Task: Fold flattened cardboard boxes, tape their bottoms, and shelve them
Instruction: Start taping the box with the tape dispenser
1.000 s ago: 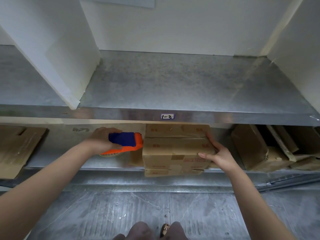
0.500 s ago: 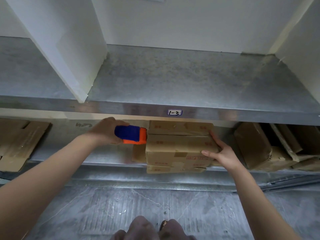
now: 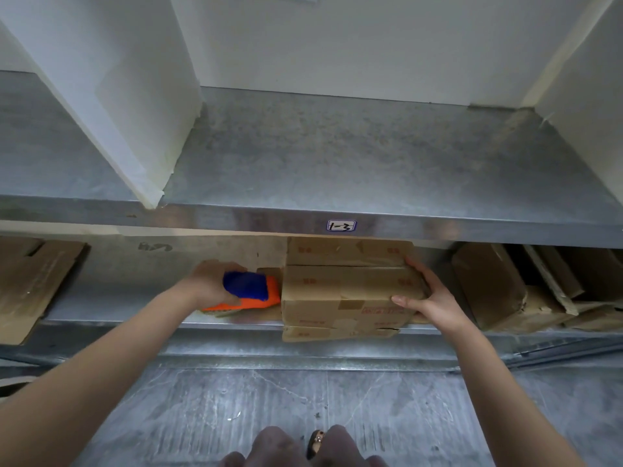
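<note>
Cardboard boxes (image 3: pixel 347 291) are what both arms reach toward. Nearest the camera are the person's knees (image 3: pixel 290 446) and the tip of a sandalled foot (image 3: pixel 317 446) over a scuffed grey floor (image 3: pixel 202 416). Two bare forearms stretch forward from the lower corners, well apart.

The left hand (image 3: pixel 209 284) grips a blue and orange tape dispenser (image 3: pixel 249 291), fingers curled over its top. The dispenser lies low on the lower shelf (image 3: pixel 118 298), its orange end right against the left side of the stack. The right hand (image 3: pixel 435 298) clasps the right end of the cardboard boxes, with the thumb on the front face and the fingers running up along the side.

The stack sits on that lower metal shelf, in the bay under the label, with its front slightly past the shelf's edge. It has a thin flat piece at the bottom and two taped brown boxes with red print above.

A flattened sheet of cardboard (image 3: pixel 30 284) lies farther left on the same shelf. Crumpled cardboard pieces (image 3: pixel 488 291) lean together to the right.

Above runs the upper shelf (image 3: pixel 337 156), galvanised and speckled. A small label (image 3: pixel 341 226) on its front lip reads "1-3". A left white divider (image 3: pixel 135 96) and a right white divider (image 3: pixel 590 96) stand on it. The white back wall (image 3: pixel 337 38) closes the bay behind.
</note>
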`<state>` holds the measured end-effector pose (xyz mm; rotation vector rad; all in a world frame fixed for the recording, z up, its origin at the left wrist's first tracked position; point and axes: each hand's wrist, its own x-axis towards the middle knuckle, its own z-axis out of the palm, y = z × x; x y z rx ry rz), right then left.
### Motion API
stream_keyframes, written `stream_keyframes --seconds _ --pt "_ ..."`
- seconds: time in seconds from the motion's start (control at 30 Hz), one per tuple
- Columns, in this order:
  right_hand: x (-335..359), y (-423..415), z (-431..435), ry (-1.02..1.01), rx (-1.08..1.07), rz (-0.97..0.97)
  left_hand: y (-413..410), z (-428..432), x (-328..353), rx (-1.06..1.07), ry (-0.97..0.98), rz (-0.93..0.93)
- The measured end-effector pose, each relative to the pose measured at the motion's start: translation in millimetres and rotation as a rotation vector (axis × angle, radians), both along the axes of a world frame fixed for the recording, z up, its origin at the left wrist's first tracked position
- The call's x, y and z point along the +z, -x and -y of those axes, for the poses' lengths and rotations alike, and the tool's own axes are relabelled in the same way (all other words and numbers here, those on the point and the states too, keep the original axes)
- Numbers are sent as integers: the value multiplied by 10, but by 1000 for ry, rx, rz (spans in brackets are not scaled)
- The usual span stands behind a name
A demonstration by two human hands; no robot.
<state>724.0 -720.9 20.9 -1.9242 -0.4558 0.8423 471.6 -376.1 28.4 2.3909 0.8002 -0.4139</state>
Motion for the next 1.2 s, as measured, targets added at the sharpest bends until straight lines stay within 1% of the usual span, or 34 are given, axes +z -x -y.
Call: stream_keyframes --seconds 0.07,0.13,0.23,0.37,0.53,0.73,0.87,0.93,1.0,1.07,1.2 --pt "-9 -13 -3 -3 2 1 67 -166 24 52 -13 39" --pt "-18 -20 -5 0 3 7 164 -355 3 69 -47 15" --pt "-19 -10 -4 0 -1 7 256 -499 -95 37 -71 -59" --pt "2 2 -11 -8 1 -1 254 -530 -219 7 -44 -58" --pt "24 24 -13 -21 3 6 318 -689 -261 -27 -92 -96" --pt "36 48 -29 -5 2 7 396 -659 -295 -9 -99 -36" --pt "32 55 -30 4 0 21 403 -564 -180 -62 -151 -103" --pt "28 60 -26 0 1 23 408 -487 -121 -67 -196 -102" --pt "21 78 -18 -2 2 22 389 -390 -75 -66 -259 -62" --pt "5 104 -17 -8 -2 35 312 -231 8 -41 -240 22" --pt "-20 143 -25 -17 -16 82 -26 368 258 14 53 367"
